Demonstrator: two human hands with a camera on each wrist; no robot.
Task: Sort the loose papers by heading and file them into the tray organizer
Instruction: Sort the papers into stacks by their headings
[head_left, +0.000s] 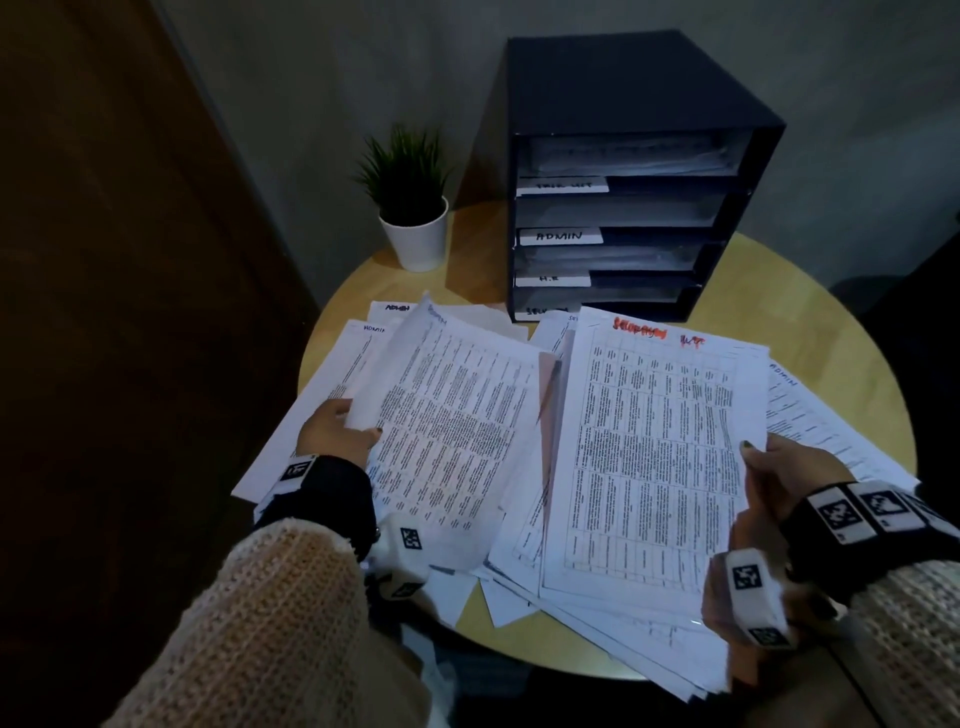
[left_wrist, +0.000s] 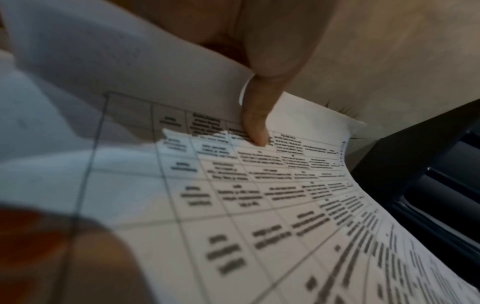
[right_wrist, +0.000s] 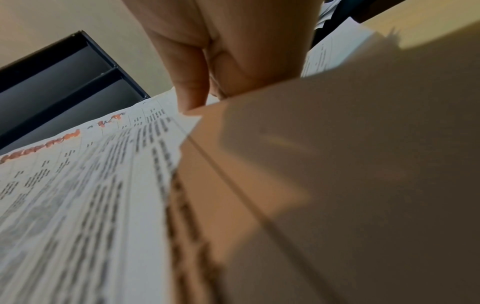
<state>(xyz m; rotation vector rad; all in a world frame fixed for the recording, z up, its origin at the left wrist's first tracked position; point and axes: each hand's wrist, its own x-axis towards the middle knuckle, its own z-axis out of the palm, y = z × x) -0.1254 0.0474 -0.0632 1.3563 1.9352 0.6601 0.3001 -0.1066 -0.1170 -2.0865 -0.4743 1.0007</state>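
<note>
My left hand (head_left: 336, 432) pinched the near-left edge of a curled sheet (head_left: 457, 410), thumb on its printed face, lifting it off the loose papers (head_left: 311, 410) spread across the round desk (head_left: 810, 332). Its heading sat at the far end, too blurred for me to read (blue ink, I think). Further right, my right hand (head_left: 774, 475) gripped a flat bundle (head_left: 654, 457) by its right edge, thumb on top, fingers under; this one carried an orange heading at its far edge. Both lay with their long axis running away from me, toward the tray organizer (head_left: 639, 88) standing at the back of the desk, slots facing me, labels partly legible. I judged the right hand nearer the trays, the bundle's short edge already leading, so it wanted only a forward push into the matching slot
</note>
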